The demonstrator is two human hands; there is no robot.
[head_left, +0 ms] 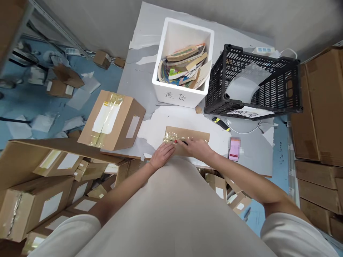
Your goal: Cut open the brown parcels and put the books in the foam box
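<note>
A small brown cardboard package (195,133) lies at the front of the table, with shiny clear tape along its middle. My left hand (162,155) rests on its near left corner, fingers stretched out and holding nothing. In my right hand (197,148) is a small black-and-red cutter (184,142), its red end at the tape near my left fingertips. Part of the cutter is hidden by my fingers. Beyond the package lies a black and yellow utility knife (220,124), and a phone (234,149) with a pink screen is to the right.
A white foam box (167,93) full of books stands at the back, beside a black plastic crate (218,87) with white sheets inside. A taped carton (124,123) sits on the table's left. Cartons (40,207) crowd the lower left; more cartons (318,182) are stacked at right.
</note>
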